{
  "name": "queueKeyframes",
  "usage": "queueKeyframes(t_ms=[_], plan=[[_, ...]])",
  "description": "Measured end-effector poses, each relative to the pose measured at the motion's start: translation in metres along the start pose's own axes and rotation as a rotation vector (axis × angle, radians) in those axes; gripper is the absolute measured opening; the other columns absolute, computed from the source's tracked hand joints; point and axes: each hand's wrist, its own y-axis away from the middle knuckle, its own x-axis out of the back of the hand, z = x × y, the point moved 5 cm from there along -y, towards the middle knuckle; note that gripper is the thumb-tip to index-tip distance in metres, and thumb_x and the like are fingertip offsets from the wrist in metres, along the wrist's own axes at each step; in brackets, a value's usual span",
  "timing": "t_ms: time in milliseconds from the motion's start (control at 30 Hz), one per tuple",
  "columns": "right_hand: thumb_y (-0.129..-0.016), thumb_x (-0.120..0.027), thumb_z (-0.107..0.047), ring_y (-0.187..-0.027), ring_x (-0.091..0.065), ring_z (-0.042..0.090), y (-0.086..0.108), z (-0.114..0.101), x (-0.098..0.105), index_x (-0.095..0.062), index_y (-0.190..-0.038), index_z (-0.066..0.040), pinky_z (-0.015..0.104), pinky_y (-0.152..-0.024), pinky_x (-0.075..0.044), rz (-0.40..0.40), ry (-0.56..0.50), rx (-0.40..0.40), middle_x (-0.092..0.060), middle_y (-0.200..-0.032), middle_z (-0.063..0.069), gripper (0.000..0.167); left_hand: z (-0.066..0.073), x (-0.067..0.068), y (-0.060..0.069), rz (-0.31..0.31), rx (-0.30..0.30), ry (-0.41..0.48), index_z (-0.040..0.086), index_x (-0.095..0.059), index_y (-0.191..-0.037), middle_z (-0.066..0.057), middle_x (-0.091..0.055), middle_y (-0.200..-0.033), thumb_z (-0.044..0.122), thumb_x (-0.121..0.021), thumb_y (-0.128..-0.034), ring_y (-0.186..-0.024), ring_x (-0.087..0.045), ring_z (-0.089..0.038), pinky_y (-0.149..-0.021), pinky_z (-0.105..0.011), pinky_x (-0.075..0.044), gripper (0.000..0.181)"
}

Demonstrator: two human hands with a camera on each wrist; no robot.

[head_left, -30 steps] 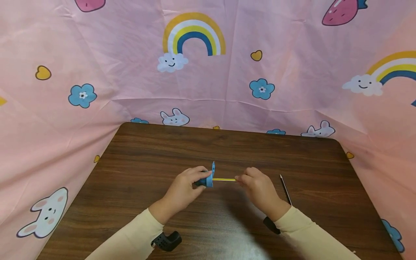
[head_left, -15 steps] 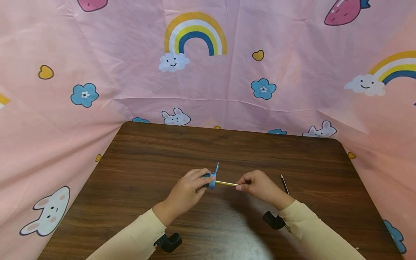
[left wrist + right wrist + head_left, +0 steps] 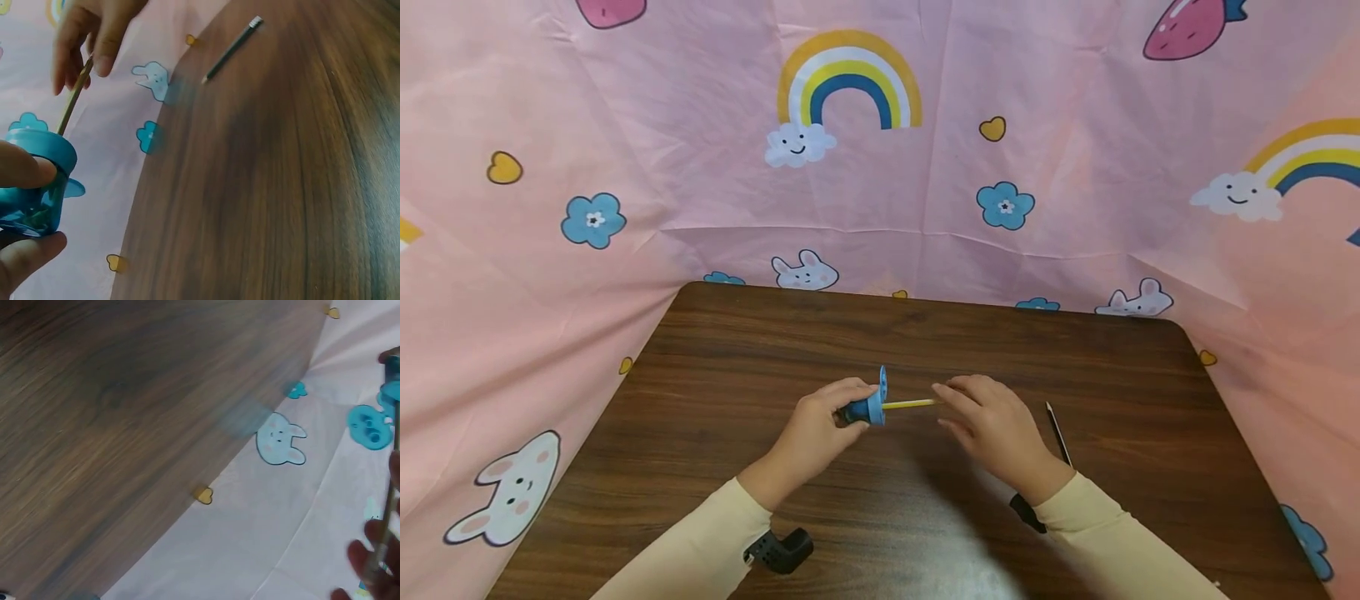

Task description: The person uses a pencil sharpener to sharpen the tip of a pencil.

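Observation:
In the head view my left hand [image 3: 808,433] grips a small blue container [image 3: 863,411], which lies sideways with its lid raised. A yellow pencil [image 3: 908,404] sticks out of its mouth toward the right. At the pencil's far end is my right hand [image 3: 1003,429], its fingers extended and its thumb apart. Green bits show through the wall of the container [image 3: 50,206] in the left wrist view. Blurred fingers surround the end of the pencil [image 3: 389,519] in the right wrist view, where the round lid [image 3: 370,428] hangs open.
A dark pencil [image 3: 1057,433] with a pale tip lies on the brown wooden table [image 3: 760,325], just beyond my right wrist. Pink patterned cloth [image 3: 700,150] hangs behind the table and along both sides.
My right fingers have loosened from their pinch on the pencil's end and spread apart. The left hand has shifted slightly left and away from me with the container, whose lid tilts differently.

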Motion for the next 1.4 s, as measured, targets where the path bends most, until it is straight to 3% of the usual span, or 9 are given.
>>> queueKeyframes(t_ms=[133, 233, 367, 567, 733, 933, 1033, 1200, 1400], plan=[[-0.079, -0.078, -0.013, -0.096, -0.062, 0.025, 0.003, -0.001, 0.001, -0.07, -0.115, -0.008, 0.041, -0.083, -0.053, 0.1, 0.02, 0.108, -0.064, -0.107, 0.01, 0.037, -0.002, 0.0, -0.003, -0.023, 0.086, 0.083, 0.008, -0.066, -0.125, -0.012, -0.06, -0.13, -0.004, -0.074, -0.0805, -0.11, -0.061, -0.028, -0.077, -0.033, -0.056, 0.046], [-0.094, -0.062, -0.013, -0.091, -0.062, 0.025, 0.006, -0.002, 0.001, -0.07, -0.112, -0.006, 0.039, -0.08, -0.054, 0.158, 0.048, 0.164, -0.064, -0.102, 0.01, 0.021, -0.001, 0.0, -0.004, -0.043, 0.12, 0.115, 0.008, -0.066, -0.124, -0.014, -0.059, -0.131, -0.002, -0.075, -0.0805, -0.102, -0.063, -0.025, -0.072, -0.028, -0.056, 0.046], [-0.105, -0.039, -0.016, -0.078, -0.06, 0.021, 0.008, -0.004, 0.003, -0.072, -0.103, -0.005, 0.034, -0.068, -0.053, 0.231, 0.064, 0.198, -0.062, -0.091, 0.007, 0.035, 0.002, -0.003, -0.003, -0.094, 0.149, 0.165, 0.007, -0.066, -0.125, -0.018, -0.056, -0.133, -0.001, -0.075, -0.081, -0.079, -0.061, -0.017, -0.06, -0.022, -0.051, 0.046], [-0.09, -0.066, -0.008, -0.061, -0.047, 0.013, 0.007, -0.007, 0.008, -0.074, -0.085, -0.006, 0.021, -0.047, -0.041, 0.241, 0.007, 0.159, -0.055, -0.074, 0.001, 0.01, 0.01, -0.006, 0.001, -0.113, 0.041, 0.072, 0.006, -0.066, -0.124, -0.015, -0.058, -0.131, -0.002, -0.075, -0.0806, -0.103, -0.064, -0.026, -0.072, -0.029, -0.056, 0.045], [-0.07, -0.083, -0.006, -0.063, -0.054, 0.01, 0.002, -0.004, 0.004, -0.074, -0.078, -0.008, 0.019, -0.054, -0.048, 0.039, -0.195, -0.04, -0.059, -0.071, -0.002, 0.012, 0.015, -0.006, 0.006, -0.066, -0.16, -0.13, 0.007, -0.067, -0.123, -0.01, -0.063, -0.125, -0.003, -0.079, -0.0762, -0.112, -0.061, -0.03, -0.082, -0.037, -0.056, 0.049], [-0.084, -0.074, -0.009, -0.064, -0.056, 0.009, 0.002, 0.016, -0.015, -0.075, -0.084, -0.002, 0.023, -0.054, -0.047, -0.421, -0.699, -0.52, -0.068, -0.079, 0.002, 0.007, 0.021, -0.01, 0.013, 0.052, -0.485, -0.276, 0.003, -0.072, -0.114, -0.011, -0.065, -0.116, -0.007, -0.082, -0.0696, -0.105, -0.063, -0.026, -0.081, -0.03, -0.056, 0.046], [-0.086, -0.072, -0.008, -0.066, -0.053, 0.01, 0.002, 0.021, -0.019, -0.075, -0.087, 0.0, 0.026, -0.055, -0.045, -0.511, -0.791, -0.623, -0.07, -0.081, 0.005, 0.009, 0.021, -0.011, 0.013, 0.078, -0.544, -0.29, 0.004, -0.072, -0.112, -0.01, -0.065, -0.115, -0.008, -0.082, -0.069, -0.106, -0.062, -0.025, -0.083, -0.028, -0.055, 0.046], [-0.088, -0.071, -0.015, -0.071, -0.056, 0.007, -0.005, 0.017, -0.011, -0.075, -0.094, -0.007, 0.027, -0.061, -0.048, -0.422, -0.505, -0.491, -0.067, -0.085, -0.002, 0.011, 0.019, -0.009, 0.008, 0.062, -0.413, -0.254, 0.007, -0.07, -0.117, -0.009, -0.065, -0.117, -0.007, -0.081, -0.0714, -0.106, -0.062, -0.024, -0.079, -0.029, -0.056, 0.049], [-0.078, -0.081, -0.02, -0.09, -0.062, 0.018, -0.005, 0.005, 0.0, -0.072, -0.114, -0.012, 0.034, -0.072, -0.054, -0.16, -0.083, -0.147, -0.066, -0.101, 0.002, 0.038, 0.012, -0.004, 0.002, 0.021, -0.221, -0.137, 0.005, -0.069, -0.12, -0.009, -0.064, -0.119, -0.005, -0.079, -0.0747, -0.103, -0.063, -0.024, -0.074, -0.029, -0.056, 0.048]])
